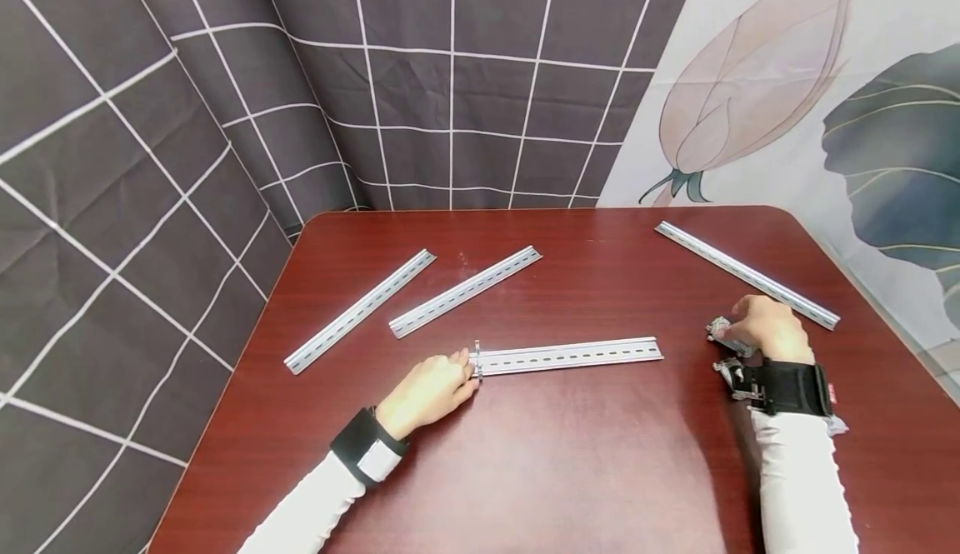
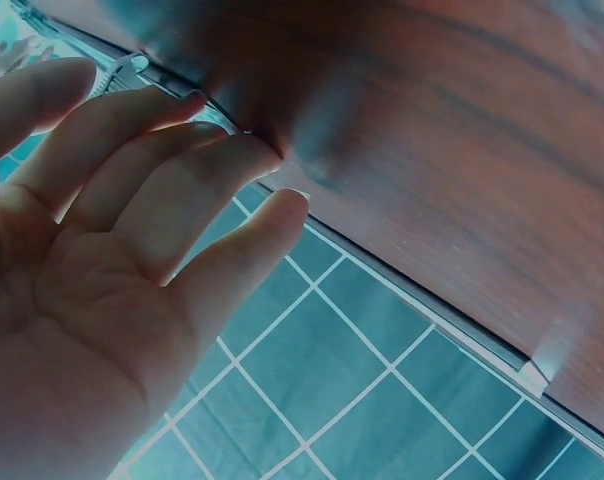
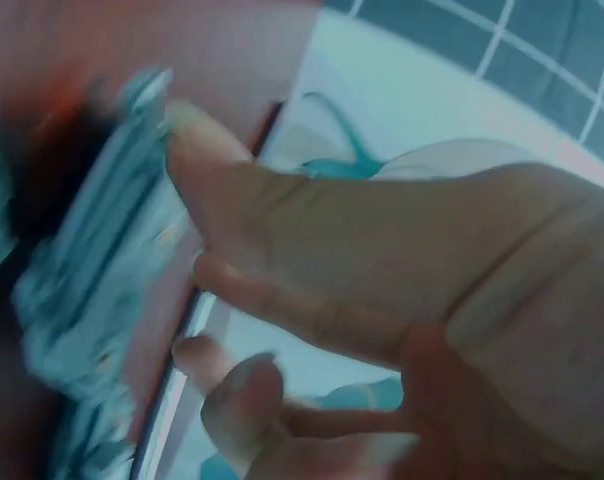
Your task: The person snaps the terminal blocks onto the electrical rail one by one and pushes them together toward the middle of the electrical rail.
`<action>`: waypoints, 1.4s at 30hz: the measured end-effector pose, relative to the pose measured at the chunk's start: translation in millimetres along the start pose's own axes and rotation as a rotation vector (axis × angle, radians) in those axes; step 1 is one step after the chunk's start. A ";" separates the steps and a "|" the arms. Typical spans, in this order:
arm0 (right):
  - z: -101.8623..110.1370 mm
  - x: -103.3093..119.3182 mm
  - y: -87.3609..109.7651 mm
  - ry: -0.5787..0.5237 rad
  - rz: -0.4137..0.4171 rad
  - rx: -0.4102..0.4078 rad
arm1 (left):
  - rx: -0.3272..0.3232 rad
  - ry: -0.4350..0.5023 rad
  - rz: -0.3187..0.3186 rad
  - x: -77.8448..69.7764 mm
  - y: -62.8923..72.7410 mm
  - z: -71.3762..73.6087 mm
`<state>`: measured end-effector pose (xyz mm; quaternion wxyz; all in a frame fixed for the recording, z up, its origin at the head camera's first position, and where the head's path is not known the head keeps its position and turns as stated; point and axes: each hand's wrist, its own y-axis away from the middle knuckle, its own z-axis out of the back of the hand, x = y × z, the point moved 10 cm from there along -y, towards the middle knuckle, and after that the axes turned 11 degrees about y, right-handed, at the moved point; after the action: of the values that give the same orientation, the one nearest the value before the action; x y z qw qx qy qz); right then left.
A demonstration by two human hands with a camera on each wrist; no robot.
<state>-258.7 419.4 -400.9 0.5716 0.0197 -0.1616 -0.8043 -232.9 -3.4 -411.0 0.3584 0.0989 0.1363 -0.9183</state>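
In the head view, my left hand (image 1: 429, 389) is at the left end of a slotted metal DIN rail (image 1: 570, 357), thumb and forefinger on opposite edges. A small upright metal clip (image 1: 478, 361) sits across the rail beside the fingertips; the left wrist view shows the clip (image 2: 127, 70) close to the thumb. Farther right, my right hand (image 1: 774, 331) reaches down at a cluster of small metal pieces (image 1: 738, 377). The right wrist view has these pieces (image 3: 102, 250) blurred beside the thumb tip. Thumb and forefinger stand apart there, the other fingers loosely curled.
Two more rails, one at the left (image 1: 360, 312) and one at the middle back (image 1: 465, 291), lie slanted on the red-brown table (image 1: 562, 471). Another rail (image 1: 746, 275) slants near the right edge. Dark gridded cloth (image 1: 405, 87) hangs behind the table.
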 end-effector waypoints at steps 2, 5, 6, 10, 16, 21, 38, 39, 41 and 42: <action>-7.2 -7.0 -2.1 -0.024 -0.011 0.045 | 0.001 0.002 0.007 1.1 0.6 -1.2; -9.9 -10.7 -4.8 -0.025 -0.002 0.034 | -0.002 0.007 0.012 2.1 1.4 -1.9; -9.8 -11.5 -5.6 -0.027 -0.003 0.024 | -0.004 0.009 0.010 1.9 1.4 -1.9; -4.0 -12.9 -7.1 -0.002 0.002 -0.045 | -0.017 0.010 -0.007 -0.8 1.1 -0.3; 0.7 -10.4 -6.3 -0.025 -0.006 -0.063 | -0.071 -0.059 -0.047 -8.2 0.2 10.3; -1.4 -10.1 -6.5 -0.055 -0.035 -0.049 | -0.111 -0.171 -0.070 -11.6 1.1 13.1; 23.7 62.9 10.9 -0.027 0.278 -0.247 | -0.159 -0.235 -0.091 -11.8 0.1 12.5; 24.0 73.9 13.3 -0.026 0.314 -0.254 | -0.158 -0.230 -0.087 -11.3 -0.6 12.3; 21.8 96.5 18.5 -0.028 0.391 -0.255 | -0.158 -0.217 -0.085 -11.0 -1.3 12.4; 19.6 107.5 21.1 -0.030 0.425 -0.249 | -0.156 -0.213 -0.085 -10.8 -1.7 12.1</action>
<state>-280.9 318.4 -360.0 0.7233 -0.0971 -0.0703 -0.6800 -227.3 0.7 -396.2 0.3383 -0.0330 0.1728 -0.9244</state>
